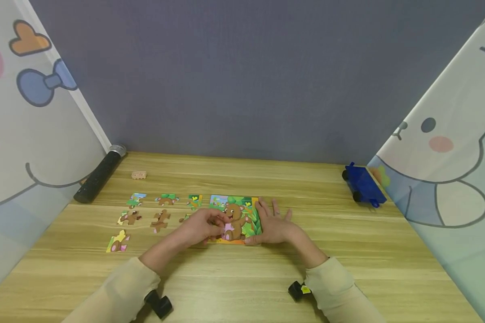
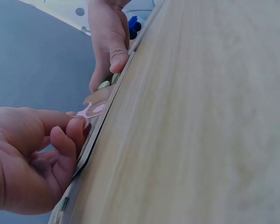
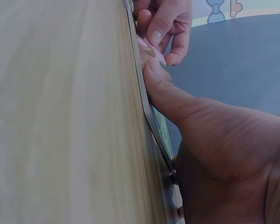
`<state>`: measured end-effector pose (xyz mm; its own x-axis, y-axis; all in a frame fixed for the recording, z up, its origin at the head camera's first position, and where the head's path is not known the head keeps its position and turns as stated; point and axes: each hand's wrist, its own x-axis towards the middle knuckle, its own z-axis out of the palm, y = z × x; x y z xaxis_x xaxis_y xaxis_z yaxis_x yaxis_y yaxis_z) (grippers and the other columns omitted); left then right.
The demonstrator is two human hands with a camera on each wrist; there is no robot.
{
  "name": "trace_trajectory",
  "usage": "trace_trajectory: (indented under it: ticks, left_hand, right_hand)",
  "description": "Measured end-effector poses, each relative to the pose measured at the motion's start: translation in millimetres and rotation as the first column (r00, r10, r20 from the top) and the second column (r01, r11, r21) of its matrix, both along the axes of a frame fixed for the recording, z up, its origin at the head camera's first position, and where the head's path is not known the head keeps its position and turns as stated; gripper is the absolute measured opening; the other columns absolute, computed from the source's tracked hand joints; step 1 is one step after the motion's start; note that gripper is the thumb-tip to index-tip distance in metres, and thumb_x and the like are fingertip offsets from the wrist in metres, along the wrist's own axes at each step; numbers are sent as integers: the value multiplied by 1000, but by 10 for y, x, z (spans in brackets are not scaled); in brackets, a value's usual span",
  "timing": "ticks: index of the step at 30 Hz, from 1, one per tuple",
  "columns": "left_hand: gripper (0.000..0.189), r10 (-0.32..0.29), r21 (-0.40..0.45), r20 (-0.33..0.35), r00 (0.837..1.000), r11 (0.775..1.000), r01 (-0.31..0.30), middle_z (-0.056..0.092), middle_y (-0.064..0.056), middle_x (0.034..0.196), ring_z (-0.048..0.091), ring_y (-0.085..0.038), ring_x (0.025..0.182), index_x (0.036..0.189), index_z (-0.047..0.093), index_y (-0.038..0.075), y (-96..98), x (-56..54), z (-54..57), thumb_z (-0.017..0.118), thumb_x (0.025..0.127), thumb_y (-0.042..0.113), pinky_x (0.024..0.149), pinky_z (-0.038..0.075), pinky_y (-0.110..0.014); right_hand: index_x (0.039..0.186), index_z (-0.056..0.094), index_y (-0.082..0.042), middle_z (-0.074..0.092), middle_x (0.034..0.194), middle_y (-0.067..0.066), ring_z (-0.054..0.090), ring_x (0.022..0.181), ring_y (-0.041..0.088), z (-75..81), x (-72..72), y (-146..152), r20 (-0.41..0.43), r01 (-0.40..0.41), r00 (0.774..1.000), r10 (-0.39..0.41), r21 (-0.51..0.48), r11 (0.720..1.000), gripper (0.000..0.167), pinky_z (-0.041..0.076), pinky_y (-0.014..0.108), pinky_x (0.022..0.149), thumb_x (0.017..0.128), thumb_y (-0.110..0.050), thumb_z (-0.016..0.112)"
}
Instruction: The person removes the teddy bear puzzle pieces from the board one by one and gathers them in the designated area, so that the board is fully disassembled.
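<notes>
A jigsaw puzzle board [image 1: 234, 242] with a brown bear picture lies flat on the table between both hands. At its lower left, my left hand [image 1: 202, 225] pinches a pink-and-brown puzzle piece [image 2: 85, 112] between thumb and fingertips. In the left wrist view the piece tilts up from the board's surface, partly covered by the fingers. My right hand [image 1: 275, 228] rests along the board's right side, its fingers spread on the far edge and its thumb at the near edge. The board's left edge is hidden behind my left hand.
Several loose puzzle pieces [image 1: 160, 220] lie left of the board. One [image 1: 184, 218] is partly behind my left hand. A black microphone [image 1: 101, 174] and a small pinkish block [image 1: 139, 175] are at the back left, a blue toy cart [image 1: 363, 184] at the back right.
</notes>
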<state>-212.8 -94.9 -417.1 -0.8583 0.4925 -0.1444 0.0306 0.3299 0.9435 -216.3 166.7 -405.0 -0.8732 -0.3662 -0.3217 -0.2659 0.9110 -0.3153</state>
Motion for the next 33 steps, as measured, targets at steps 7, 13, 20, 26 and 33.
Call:
trace_trajectory:
  ticks: [7, 13, 20, 26, 33]
  left_hand:
    - [23, 22, 70, 35, 999, 997, -24, 66, -11, 93, 54, -17, 62, 118, 66, 2, -80, 4, 3, 67, 96, 4, 48, 41, -24]
    - [23, 37, 51, 36, 999, 998, -39, 66, -12, 99, 53, -16, 58, 120, 67, 5, -234, 14, 35, 67, 96, 5, 49, 41, -24]
    - [23, 66, 26, 47, 997, 997, -67, 65, -12, 102, 56, -17, 62, 120, 64, 3, -425, 19, 45, 67, 98, 9, 51, 43, -25]
    - [25, 75, 17, 37, 996, 997, -76, 66, -13, 99, 57, -19, 63, 120, 66, 3, -573, 50, 42, 69, 97, 12, 51, 44, -26]
    - [27, 55, 1, 23, 998, 998, -55, 66, -13, 99, 57, -18, 64, 122, 64, 1, -745, 89, 38, 68, 97, 11, 51, 45, -26]
  right_hand:
    - [163, 5, -7, -6, 169, 9, -13, 149, 46, 23, 27, 1, -4, -1, 1000, 1, -11, 1000, 126, -5, 83, 102, 79, -77, 66]
    - [163, 5, -10, -5, 169, 7, -12, 149, 45, 12, 16, -21, -12, -2, 1000, 2, 5, 1000, 124, -4, 83, 103, 79, -74, 69]
    - [163, 4, -9, -6, 169, 8, -12, 149, 45, 12, 12, -22, -9, 3, 1000, -3, 9, 1000, 124, -5, 83, 103, 80, -73, 69]
    - [163, 5, -9, -6, 169, 7, -10, 150, 45, 18, 15, -31, -13, 6, 1000, -6, 12, 1000, 123, -5, 83, 103, 80, -73, 69]
    - [163, 5, -9, -7, 169, 7, -11, 150, 44, 9, 13, -37, -7, 15, 1000, -15, 8, 1000, 123, -6, 82, 103, 80, -72, 70]
